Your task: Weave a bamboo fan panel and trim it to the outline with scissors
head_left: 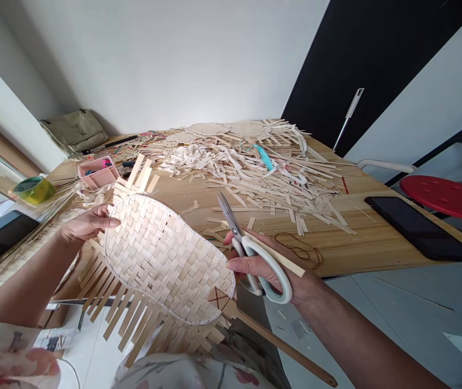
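A pale woven bamboo mat (161, 256) with a stitched oval outline and loose strip ends is held tilted above my lap. My left hand (87, 222) grips its far left edge, fingers closed over the weave. My right hand (273, 270) is closed on white-handled scissors (247, 246) at the mat's right end, blades almost together and pointing away over the table. A thin loose bamboo strip (283, 260) lies across that hand.
The wooden table (370, 237) carries a big heap of cut bamboo strips (255, 173), a pink box (98, 172), a yellow tape roll (34, 189), a black phone (421, 227), a coil of brown thread (301, 249). A red stool (447, 197) stands at right.
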Motion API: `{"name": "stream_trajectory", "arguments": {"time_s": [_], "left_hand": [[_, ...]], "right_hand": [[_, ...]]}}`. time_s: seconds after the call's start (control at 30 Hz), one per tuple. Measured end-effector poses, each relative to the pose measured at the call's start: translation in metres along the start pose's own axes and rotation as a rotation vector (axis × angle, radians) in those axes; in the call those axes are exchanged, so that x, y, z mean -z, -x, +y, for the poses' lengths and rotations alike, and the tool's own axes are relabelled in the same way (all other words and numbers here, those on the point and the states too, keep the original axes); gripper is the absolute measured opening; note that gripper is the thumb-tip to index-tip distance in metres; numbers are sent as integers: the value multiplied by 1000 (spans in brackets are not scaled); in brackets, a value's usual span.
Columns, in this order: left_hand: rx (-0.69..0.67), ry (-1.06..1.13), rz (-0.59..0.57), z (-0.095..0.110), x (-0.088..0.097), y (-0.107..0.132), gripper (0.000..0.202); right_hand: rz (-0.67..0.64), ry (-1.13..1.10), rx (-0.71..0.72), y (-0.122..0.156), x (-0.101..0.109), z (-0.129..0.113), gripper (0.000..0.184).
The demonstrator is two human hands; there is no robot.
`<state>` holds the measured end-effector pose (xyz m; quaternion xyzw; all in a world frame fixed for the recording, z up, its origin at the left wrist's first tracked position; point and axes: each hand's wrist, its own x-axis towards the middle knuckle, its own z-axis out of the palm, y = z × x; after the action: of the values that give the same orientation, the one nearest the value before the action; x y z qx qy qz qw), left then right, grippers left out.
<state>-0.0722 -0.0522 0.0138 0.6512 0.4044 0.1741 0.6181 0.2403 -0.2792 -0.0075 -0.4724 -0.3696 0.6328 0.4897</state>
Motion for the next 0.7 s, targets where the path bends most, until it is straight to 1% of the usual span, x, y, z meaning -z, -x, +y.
{"name": "stream_trajectory", "arguments": {"time_s": [0.1,0.2,0.27,0.37,0.47,0.57,0.7], "left_hand": [[5,5,7,-1,2,-1,31],[16,6,-8,-3,4,-2,29],[15,8,-9,-4,5,-3,26],[5,29,19,-4,4,-3,25],[3,42,43,-2,1,-3,26],[18,38,45,0,0,-3,28],[47,-18,57,-3,4,-4,30]], "right_hand": [[21,-7,8,1,-4,-3,35],[32,46,-3,4,-8,-9,32],[24,90,-13,5,-9,-13,34],[18,104,-20,5,-9,-15,35],[6,102,-17,3,-7,-12,38],[37,148,5,2,-3,-6,39],[60,222,52,4,-1,-1,34]]}}
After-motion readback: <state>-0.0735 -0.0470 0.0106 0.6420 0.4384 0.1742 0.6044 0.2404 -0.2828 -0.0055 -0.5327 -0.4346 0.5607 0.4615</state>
